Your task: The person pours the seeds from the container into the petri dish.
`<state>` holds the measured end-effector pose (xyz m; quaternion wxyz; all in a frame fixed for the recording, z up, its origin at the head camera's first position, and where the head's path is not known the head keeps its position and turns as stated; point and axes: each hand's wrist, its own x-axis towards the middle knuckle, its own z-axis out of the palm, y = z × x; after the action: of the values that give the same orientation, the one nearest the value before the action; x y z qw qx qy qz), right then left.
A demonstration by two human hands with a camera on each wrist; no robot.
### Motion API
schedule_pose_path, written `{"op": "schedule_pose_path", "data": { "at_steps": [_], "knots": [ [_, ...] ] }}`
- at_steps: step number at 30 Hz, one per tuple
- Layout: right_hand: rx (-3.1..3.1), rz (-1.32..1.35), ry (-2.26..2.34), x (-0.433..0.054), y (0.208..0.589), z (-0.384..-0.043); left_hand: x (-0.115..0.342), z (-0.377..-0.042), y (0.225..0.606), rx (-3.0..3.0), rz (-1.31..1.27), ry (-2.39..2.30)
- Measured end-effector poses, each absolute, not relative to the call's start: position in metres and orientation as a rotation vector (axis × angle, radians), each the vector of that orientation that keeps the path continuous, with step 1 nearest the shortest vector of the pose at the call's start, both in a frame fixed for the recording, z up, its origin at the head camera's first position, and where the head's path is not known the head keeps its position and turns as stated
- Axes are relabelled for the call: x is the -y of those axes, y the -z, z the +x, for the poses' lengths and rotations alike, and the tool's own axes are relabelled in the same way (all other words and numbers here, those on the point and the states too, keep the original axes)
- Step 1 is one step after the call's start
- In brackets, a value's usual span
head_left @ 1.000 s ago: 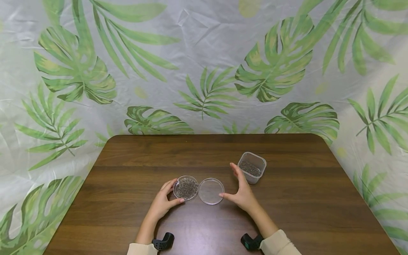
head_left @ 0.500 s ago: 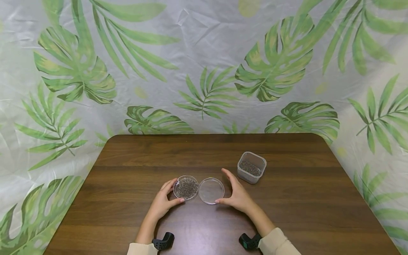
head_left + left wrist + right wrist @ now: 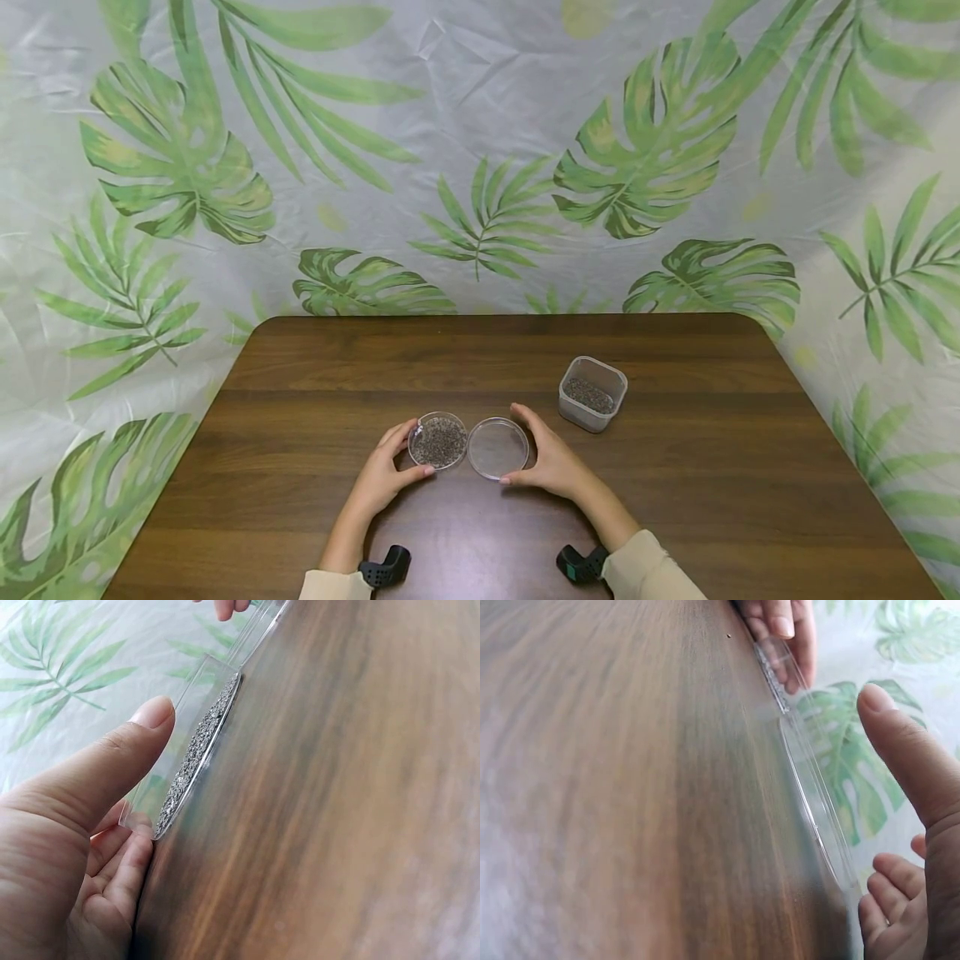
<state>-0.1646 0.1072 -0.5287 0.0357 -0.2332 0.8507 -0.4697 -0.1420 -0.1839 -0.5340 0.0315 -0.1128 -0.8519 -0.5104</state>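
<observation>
A clear petri dish point(image 3: 437, 442) with a layer of dark grey grains lies on the table. My left hand point(image 3: 384, 472) holds it at its left side, thumb at the near wall and fingers at the far wall; the left wrist view shows the thumb point(image 3: 146, 724) against the clear wall. Touching the dish on its right lies a see-through petri dish lid point(image 3: 497, 450). My right hand point(image 3: 553, 463) curves around the lid's right side, with the thumb by the near rim and fingers by the far rim. In the right wrist view, its thumb point(image 3: 900, 742) stands apart from the lid.
A square translucent plastic tub point(image 3: 592, 396) with similar grains at its bottom stands behind my right hand. All lie on a brown wooden table point(image 3: 375, 358). A leaf-patterned cloth point(image 3: 487, 125) hangs behind the far edge.
My right hand has moved left from in front of the tub to around the petri dish lid, its thumb and fingers drawing closer together. My left hand and the dish have stayed put.
</observation>
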Motion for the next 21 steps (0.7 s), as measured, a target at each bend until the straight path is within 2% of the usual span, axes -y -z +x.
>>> {"op": "schedule_pose_path", "data": {
  "at_steps": [21],
  "knots": [
    [-2.658,-0.741,1.262,-0.1024,0.5313,-0.1648,0.1841,-0.1424,0.5342,2.641,-0.332,1.568]
  ]
}}
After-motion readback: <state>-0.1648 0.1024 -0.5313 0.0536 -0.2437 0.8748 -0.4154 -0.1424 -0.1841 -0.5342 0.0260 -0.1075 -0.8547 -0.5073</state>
